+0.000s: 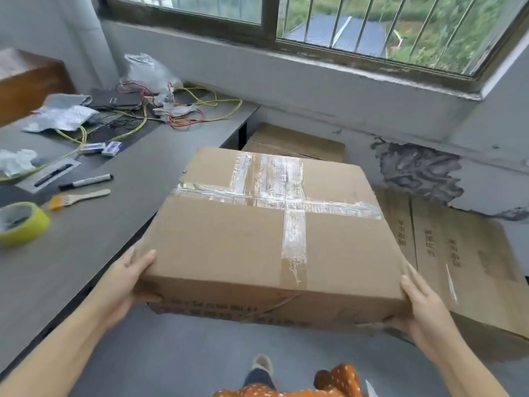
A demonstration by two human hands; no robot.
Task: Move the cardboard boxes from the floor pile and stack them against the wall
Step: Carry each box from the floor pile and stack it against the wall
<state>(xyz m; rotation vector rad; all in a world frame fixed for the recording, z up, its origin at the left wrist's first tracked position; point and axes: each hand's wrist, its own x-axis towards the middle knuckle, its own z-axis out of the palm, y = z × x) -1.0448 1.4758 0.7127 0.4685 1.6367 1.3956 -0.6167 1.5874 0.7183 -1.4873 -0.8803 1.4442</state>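
Taped box (269,233) in carry, left hand (134,279) and right hand (423,308) gripping near corners; two boxes (297,141) (463,253) already by wall (329,90); placement pending; floor pile unseen.

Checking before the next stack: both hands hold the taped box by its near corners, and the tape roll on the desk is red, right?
Not quite: the tape roll is yellow-green, as the head view shows. Left hand and right hand do hold the taped box.
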